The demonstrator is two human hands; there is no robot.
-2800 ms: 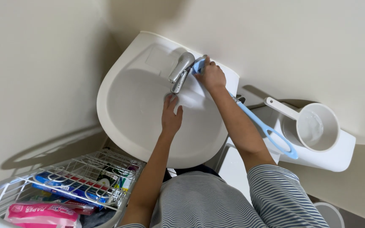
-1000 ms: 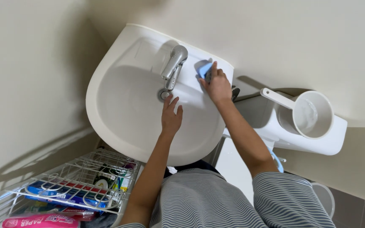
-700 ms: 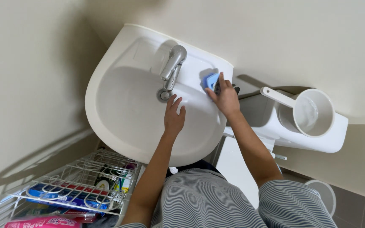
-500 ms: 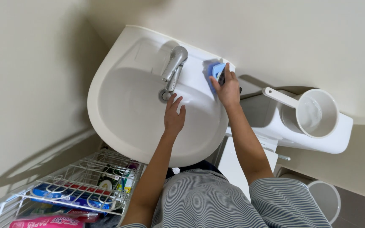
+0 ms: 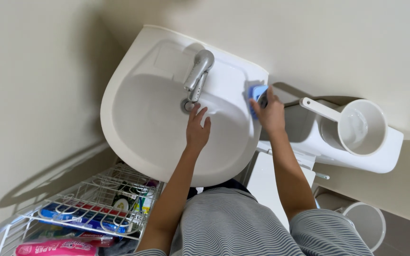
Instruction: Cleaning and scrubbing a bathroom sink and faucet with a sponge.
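Blue sponge clamped in right hand on sink rim; left hand spread flat in basin.

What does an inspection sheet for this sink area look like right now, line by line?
Surface: white sink, basin bare, rim unbroken as far as seen.
Job's things: blue sponge pressed on the sink's right rim; metal tap over the drain.
Clutter: white dipper resting on the toilet tank; wire rack with packets below the sink; white bucket on the floor.
Grippers: right hand grips the sponge; left hand lies flat in the basin, holding nothing.
Cables: nothing seen.
Surroundings: plain cream walls, grey floor tiles at lower right.
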